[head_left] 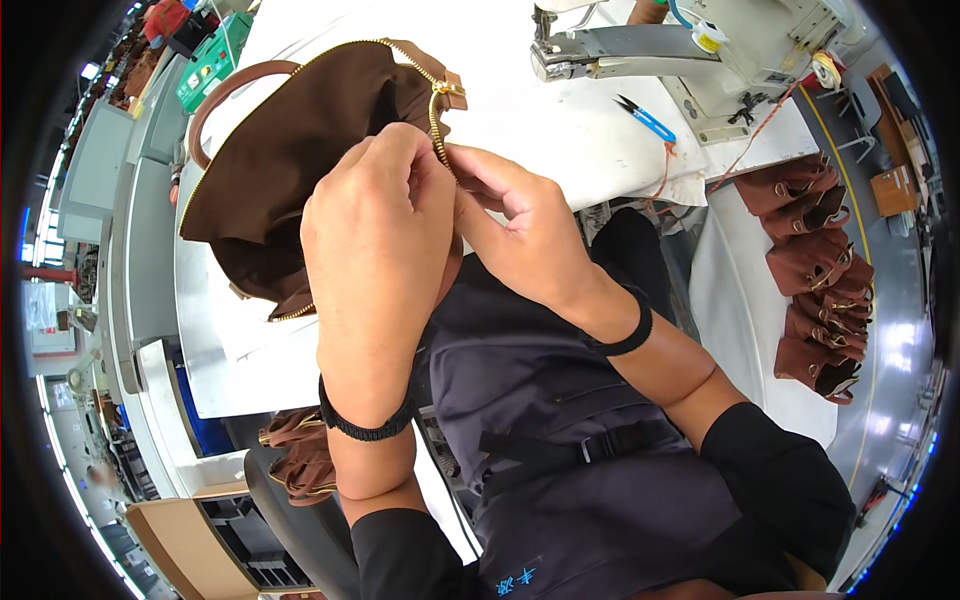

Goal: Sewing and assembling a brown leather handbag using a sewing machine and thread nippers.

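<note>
A brown handbag (290,150) with a dark brown lining lies unzipped on the white work table, its mouth gaping toward me. A gold zipper (437,120) runs along its rim, with a leather tab (453,91) at the zipper's far end. My left hand (375,220) is closed on the bag's edge just below the zipper, fingertips pinched. Against it, my right hand (520,220) pinches the same edge from the other side. The exact spot between the fingertips is hidden. One rolled handle (230,95) arches up behind the bag.
A sewing machine (640,50) stands at the far right of the table. Blue thread snips (647,118) lie before it. Several brown bags (815,265) are piled at right, and more brown pieces (300,455) hang below the table at left. An open cardboard box (185,545) sits lower left.
</note>
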Tool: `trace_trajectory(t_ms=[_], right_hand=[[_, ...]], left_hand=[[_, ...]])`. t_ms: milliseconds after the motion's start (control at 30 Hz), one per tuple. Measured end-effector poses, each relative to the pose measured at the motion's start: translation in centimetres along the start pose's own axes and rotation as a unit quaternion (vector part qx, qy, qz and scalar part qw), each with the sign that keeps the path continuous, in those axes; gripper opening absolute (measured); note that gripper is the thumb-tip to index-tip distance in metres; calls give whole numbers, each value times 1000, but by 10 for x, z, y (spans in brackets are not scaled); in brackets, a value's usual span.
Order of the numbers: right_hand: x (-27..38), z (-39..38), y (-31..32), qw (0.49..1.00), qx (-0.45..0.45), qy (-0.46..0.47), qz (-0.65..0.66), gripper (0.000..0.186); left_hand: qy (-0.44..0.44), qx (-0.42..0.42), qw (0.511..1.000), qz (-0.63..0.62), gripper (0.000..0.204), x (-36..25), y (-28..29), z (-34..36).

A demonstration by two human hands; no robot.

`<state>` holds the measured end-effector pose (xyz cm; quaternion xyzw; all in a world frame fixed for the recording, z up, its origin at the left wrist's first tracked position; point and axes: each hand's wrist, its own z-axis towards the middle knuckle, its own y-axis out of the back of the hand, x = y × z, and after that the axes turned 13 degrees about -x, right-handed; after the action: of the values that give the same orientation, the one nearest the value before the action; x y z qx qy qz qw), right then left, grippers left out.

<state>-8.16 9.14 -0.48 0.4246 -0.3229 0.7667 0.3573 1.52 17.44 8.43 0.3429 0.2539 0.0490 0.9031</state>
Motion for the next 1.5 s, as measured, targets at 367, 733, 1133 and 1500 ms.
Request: trace_trajectory(t_ms=[367, 733, 1133, 1500], right_hand=[[1, -5, 2, 1000, 7, -29, -4, 37], [-4, -1, -16, 999, -7, -16, 43, 35], [-2, 13, -8, 998, -43, 31, 27, 35], [14, 90, 7, 894, 200, 354, -186, 23]], left_hand=[[218, -34, 956, -195, 16, 10, 26, -8], [152, 39, 971, -180, 20, 23, 13, 7], [122, 33, 976, -176, 17, 37, 16, 6], [-84, 100, 991, -10, 13, 29, 62, 27]])
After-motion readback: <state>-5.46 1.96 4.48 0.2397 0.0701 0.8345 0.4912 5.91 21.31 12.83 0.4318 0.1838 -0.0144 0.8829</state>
